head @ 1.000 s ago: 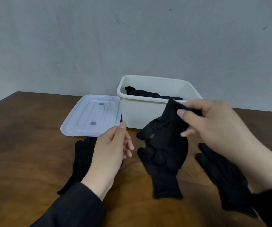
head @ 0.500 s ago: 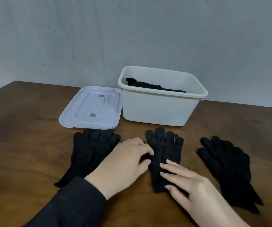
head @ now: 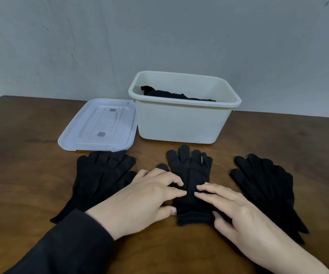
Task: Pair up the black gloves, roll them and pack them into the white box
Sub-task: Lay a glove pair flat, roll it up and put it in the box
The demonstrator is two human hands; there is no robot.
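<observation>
My left hand point(head: 139, 196) lies palm down on the middle glove point(head: 191, 178), its fingers point(head: 176, 191) only slightly bent and pressing flat on the fabric near the centre, the thumb against the cuff's left edge; it grips nothing. My right hand point(head: 238, 212) mirrors it from the other side, fingers stretched nearly straight, tips resting on the same glove just beside my left fingertips, almost touching them, thumb near the cuff's right corner; it too only presses. The middle glove lies flat on the wooden table point(head: 31, 155), fingers pointing away from me toward the white box point(head: 181, 123), cuff nearest me; whether it is a single glove or two stacked I cannot tell. To its left, partly under my left wrist and dark sleeve point(head: 64, 246), lie the left gloves point(head: 100, 175), spread flat, apparently one over another. To the right, apart from my right hand, the right gloves point(head: 262, 182) lie overlapped and angled, cuffs trailing toward the table's near right. Beyond them all the white box stands open, with black fabric point(head: 169, 93) inside, showing just above the front rim. The translucent lid point(head: 100, 125) lies flat on the table touching or just beside the box's left wall. A grey wall point(head: 159, 36) rises behind the table.
</observation>
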